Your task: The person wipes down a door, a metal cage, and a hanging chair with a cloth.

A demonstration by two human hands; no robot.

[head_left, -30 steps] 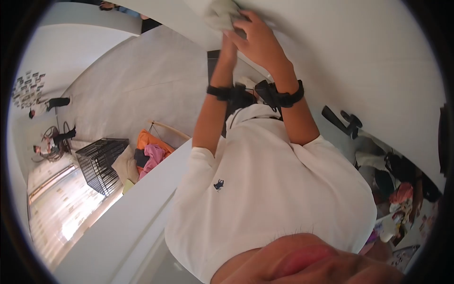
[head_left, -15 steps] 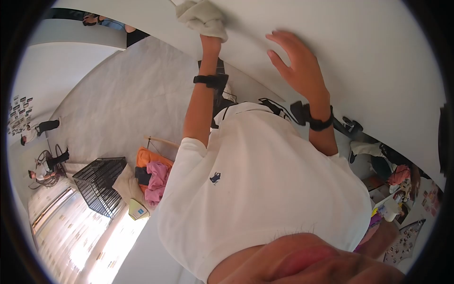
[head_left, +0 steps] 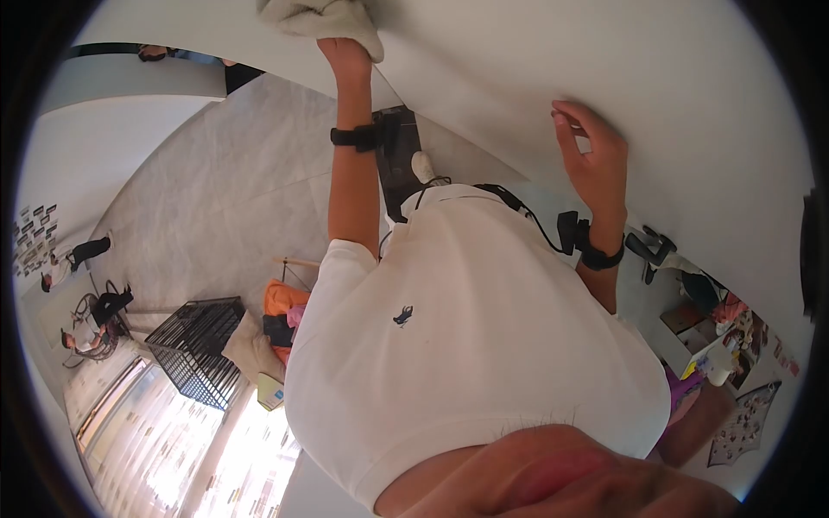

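The left hand (head_left: 348, 59) touches a pale cloth (head_left: 326, 19) that hides its grip; the right hand (head_left: 599, 162) is loosely curled.

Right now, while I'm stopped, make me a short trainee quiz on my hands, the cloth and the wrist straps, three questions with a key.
1. Multiple choice: which hand does the cloth partly cover?
A. Left
B. Right
C. Neither

2. True or false: both hands are touching the cloth.

3. Count: how many black wrist straps can you see?

Key:
1. A: the cloth hides the fingers of the left hand.
2. False: the right hand is well apart from it.
3. Two, one on each arm.
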